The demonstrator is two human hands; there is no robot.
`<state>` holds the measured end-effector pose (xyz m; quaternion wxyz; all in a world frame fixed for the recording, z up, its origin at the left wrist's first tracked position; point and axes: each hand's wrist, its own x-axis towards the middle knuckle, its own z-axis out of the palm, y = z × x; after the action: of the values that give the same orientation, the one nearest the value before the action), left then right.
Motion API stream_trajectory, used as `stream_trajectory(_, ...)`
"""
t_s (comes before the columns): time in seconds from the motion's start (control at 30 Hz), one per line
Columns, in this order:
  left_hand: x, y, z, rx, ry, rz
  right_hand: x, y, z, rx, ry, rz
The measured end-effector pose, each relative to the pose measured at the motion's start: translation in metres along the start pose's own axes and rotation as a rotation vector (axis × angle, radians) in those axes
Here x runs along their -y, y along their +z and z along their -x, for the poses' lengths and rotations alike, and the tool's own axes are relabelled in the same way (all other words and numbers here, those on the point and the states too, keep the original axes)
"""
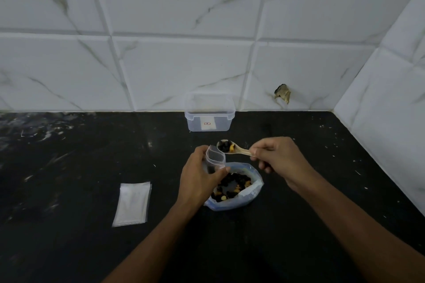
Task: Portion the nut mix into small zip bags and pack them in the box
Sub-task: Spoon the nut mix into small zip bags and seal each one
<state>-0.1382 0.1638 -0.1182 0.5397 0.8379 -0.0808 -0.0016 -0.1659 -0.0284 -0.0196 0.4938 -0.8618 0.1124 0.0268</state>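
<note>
My left hand (202,174) has its fingers pinched round a small clear crinkly zip bag (215,159), mouth up. My right hand (279,156) grips a pale spoon (232,147) heaped with dark nut mix right at that mouth, above the big open bag of mix (234,187). Flat spare bags (133,203) lie left on the speckled black tabletop (69,167); the clear plastic box (209,112) sits against the wall (label unreadable).

Single head-worn wide-angle view, looking forward and steeply down over a black counter (69,167); tiled wall (184,7) across the upper half, both forearms entering from the bottom edge, hands close, near frame centre
</note>
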Motion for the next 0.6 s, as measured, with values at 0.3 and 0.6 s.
stream_trajectory(0.3, -0.001, 0.009, -0.003, 0.005, -0.037, 0.044, 0.01, 0.036, 0.02, -0.083, -0.553, 0.782)
stream_trajectory(0.6, -0.004, 0.008, 0.0, 0.025, -0.024, 0.137, 0.001, 0.045, 0.029, -0.123, -0.792, 0.921)
